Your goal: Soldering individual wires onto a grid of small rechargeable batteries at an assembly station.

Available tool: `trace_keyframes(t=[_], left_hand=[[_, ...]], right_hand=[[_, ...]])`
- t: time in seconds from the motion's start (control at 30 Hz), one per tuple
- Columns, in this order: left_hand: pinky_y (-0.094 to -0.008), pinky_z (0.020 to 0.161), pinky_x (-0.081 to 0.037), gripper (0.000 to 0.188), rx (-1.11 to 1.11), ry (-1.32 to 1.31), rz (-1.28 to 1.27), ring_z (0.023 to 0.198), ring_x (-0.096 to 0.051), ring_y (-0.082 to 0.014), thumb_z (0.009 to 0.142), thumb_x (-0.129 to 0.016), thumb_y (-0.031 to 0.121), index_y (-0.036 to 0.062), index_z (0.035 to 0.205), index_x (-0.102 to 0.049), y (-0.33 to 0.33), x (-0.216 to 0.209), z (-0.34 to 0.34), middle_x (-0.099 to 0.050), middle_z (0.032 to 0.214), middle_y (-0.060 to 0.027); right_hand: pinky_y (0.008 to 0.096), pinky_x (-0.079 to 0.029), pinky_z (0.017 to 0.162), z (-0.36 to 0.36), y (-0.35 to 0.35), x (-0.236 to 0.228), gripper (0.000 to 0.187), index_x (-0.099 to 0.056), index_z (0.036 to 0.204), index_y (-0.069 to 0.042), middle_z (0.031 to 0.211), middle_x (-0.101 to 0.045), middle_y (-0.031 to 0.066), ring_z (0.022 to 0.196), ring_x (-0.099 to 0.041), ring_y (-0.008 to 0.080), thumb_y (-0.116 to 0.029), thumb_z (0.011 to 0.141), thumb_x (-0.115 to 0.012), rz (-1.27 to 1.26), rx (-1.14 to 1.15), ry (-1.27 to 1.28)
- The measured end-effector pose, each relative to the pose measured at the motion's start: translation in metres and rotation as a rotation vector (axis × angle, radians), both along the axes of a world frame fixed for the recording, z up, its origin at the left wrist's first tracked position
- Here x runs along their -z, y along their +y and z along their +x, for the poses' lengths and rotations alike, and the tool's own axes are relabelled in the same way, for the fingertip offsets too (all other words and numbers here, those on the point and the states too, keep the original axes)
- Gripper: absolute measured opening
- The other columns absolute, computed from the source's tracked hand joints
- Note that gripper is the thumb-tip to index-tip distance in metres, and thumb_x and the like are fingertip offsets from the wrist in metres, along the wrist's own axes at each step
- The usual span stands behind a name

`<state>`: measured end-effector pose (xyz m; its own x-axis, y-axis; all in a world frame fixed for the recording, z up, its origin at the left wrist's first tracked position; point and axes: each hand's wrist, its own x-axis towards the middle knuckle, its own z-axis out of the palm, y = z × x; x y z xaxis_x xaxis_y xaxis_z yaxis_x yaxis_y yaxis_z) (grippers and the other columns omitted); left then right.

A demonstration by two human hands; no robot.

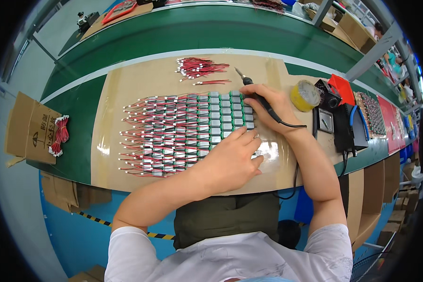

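Note:
My right hand (273,107) is wrapped round a soldering iron (264,104), its metal tip pointing up and left, above the far right corner of the rows of cells. Under it lie several rows of small grey battery cells with green edges (215,115), packed side by side on the brown cardboard sheet (105,141). Red and black wire leads with white plugs (145,136) fan out leftward from many of them. My left hand (232,162) rests palm down over the near right part of the rows, its fingers extended and apart at the right-hand cells.
Loose red leads (199,68) lie in a pile beyond the rows. At right are a solder spool (305,95), a soldering stand (328,96), a red bin (341,89) and blue-handled pliers (357,117). An open carton (30,129) and a lead bundle (60,135) stand left.

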<state>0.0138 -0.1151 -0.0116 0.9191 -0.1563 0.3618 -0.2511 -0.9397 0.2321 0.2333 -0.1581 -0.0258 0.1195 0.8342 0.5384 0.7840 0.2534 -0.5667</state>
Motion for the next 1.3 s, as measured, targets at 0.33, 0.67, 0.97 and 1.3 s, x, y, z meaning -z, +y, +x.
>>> trace_keyframes(t=[0.33,0.67,0.97,1.3], left_hand=[[-0.0521,0.115,-0.040,0.034,-0.021,0.091,0.049,0.128,-0.056,-0.0373,0.089,-0.076,0.033,0.0037,0.106,-0.078,-0.005,-0.005,0.003,-0.065,0.125,-0.0198],[-0.0510,0.115,-0.041,0.032,-0.045,0.077,0.006,0.128,-0.056,-0.0359,0.086,-0.078,0.031,0.0042,0.105,-0.078,-0.006,-0.006,0.000,-0.064,0.124,-0.0183],[-0.0456,0.098,-0.052,0.025,-0.126,0.061,-0.156,0.109,-0.066,-0.0336,0.087,-0.078,0.017,0.0059,0.108,-0.073,0.036,-0.025,0.007,-0.070,0.109,-0.0141],[-0.0420,0.088,-0.055,0.033,-0.699,0.250,-0.045,0.097,-0.070,-0.0338,0.088,-0.076,0.018,-0.0004,0.115,-0.075,0.223,-0.035,0.040,-0.072,0.112,-0.0194]], right_hand=[[0.0418,-0.057,0.078,-0.001,0.000,0.006,0.026,-0.073,0.113,-0.007,0.094,-0.072,0.0165,0.088,-0.071,0.0340,0.002,0.089,-0.070,0.037,0.008,-0.015],[0.0427,-0.057,0.079,0.000,-0.003,0.005,0.027,-0.072,0.115,-0.006,0.095,-0.072,0.0170,0.090,-0.070,0.0350,0.002,0.089,-0.070,0.037,-0.025,-0.041],[0.0405,-0.057,0.079,-0.001,-0.003,0.005,0.026,-0.072,0.115,-0.004,0.098,-0.073,0.0186,0.090,-0.071,0.0353,0.003,0.090,-0.070,0.102,-0.061,-0.007],[0.0434,-0.057,0.077,-0.002,-0.003,0.003,0.029,-0.071,0.115,-0.007,0.096,-0.070,0.0159,0.088,-0.068,0.0353,0.003,0.088,-0.070,0.208,0.031,-0.016]])
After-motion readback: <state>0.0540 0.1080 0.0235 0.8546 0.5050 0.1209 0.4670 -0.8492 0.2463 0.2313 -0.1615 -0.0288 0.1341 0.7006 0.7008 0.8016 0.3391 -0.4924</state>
